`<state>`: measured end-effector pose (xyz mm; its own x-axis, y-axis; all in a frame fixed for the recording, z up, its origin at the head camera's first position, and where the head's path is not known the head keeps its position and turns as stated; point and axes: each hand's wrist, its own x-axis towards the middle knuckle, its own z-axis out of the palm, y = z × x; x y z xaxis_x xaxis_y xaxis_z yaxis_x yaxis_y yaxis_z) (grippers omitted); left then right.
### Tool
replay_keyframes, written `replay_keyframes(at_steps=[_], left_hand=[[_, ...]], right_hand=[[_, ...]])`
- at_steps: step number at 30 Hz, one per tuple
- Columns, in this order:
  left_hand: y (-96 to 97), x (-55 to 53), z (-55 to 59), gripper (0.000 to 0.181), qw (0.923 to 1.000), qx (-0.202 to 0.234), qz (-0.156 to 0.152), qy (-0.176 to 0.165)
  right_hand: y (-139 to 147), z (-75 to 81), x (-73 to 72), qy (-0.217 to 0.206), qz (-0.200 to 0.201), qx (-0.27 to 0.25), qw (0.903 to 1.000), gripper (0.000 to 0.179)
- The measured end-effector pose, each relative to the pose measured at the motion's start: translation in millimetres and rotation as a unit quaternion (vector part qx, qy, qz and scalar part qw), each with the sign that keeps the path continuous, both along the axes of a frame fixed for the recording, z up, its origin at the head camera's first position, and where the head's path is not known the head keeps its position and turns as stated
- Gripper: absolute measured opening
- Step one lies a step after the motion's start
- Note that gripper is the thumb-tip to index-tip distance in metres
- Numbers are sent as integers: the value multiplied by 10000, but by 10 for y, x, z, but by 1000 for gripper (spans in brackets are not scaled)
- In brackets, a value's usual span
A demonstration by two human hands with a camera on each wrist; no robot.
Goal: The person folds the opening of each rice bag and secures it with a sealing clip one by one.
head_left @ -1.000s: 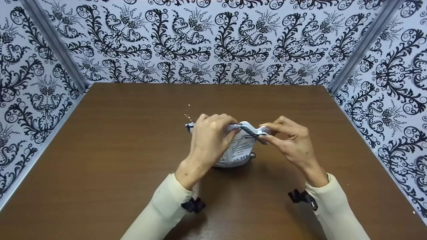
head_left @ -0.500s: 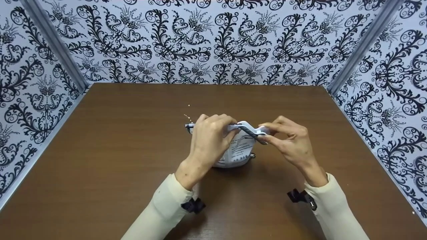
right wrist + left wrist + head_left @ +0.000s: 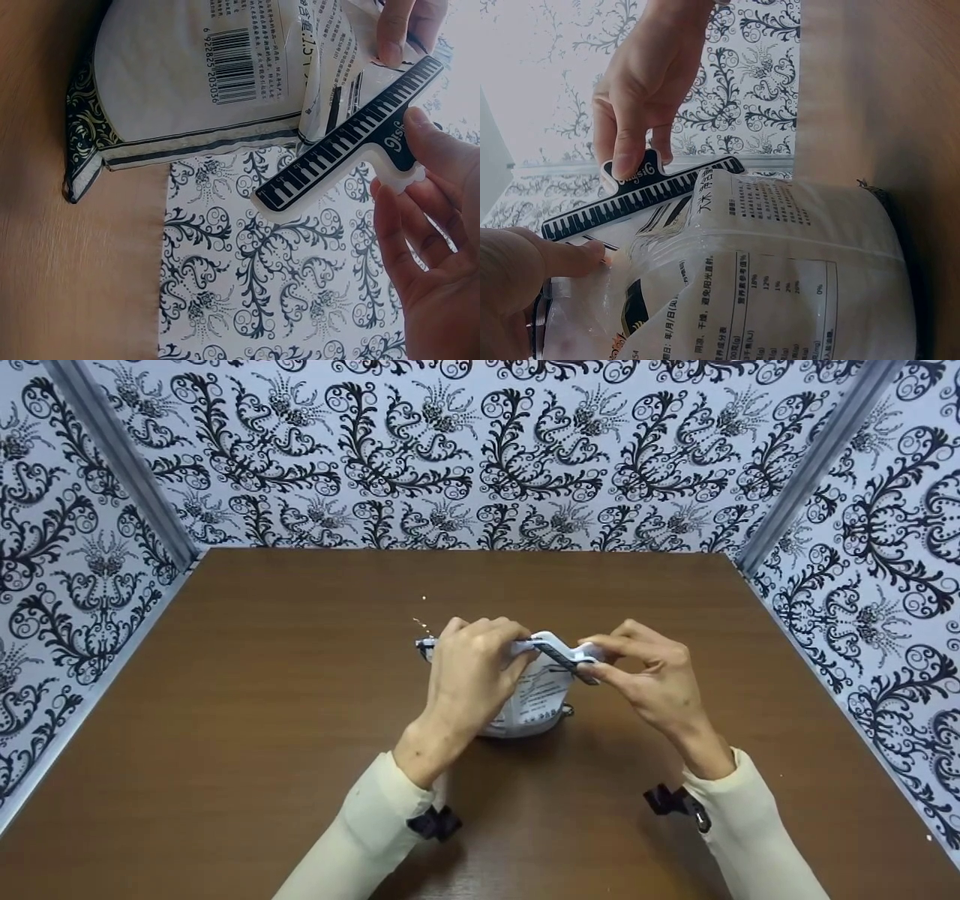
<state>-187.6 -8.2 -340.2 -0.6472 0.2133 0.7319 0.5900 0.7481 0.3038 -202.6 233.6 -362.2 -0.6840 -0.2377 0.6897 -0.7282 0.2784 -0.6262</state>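
A white printed plastic bag of rice (image 3: 540, 701) stands on the table in the middle of the head view. My left hand (image 3: 472, 675) grips its folded-over top from above. With thumb and fingers, my right hand (image 3: 660, 682) pinches the handle of a bag clip (image 3: 645, 202) patterned with piano keys. In the right wrist view the clip (image 3: 352, 135) slants across the right end of the fold, close to the left fingertips (image 3: 390, 52). Whether its jaws are round the plastic cannot be told. The left palm hides much of the bag's top.
Brown wooden table (image 3: 262, 697) surrounds the bag. A few pale grains (image 3: 422, 625) lie just behind the left hand. Patterned walls (image 3: 480, 450) close off the back and both sides. A black camera mount sits on each sleeve.
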Motion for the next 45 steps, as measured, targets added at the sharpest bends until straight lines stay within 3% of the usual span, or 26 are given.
replay_keyframes(at_steps=[45], left_hand=[[1, 12, 15, 14, 9999, -141, 84, -16]], right_hand=[[-77, 69, -9, 137, 42, 30, 9999, 33]])
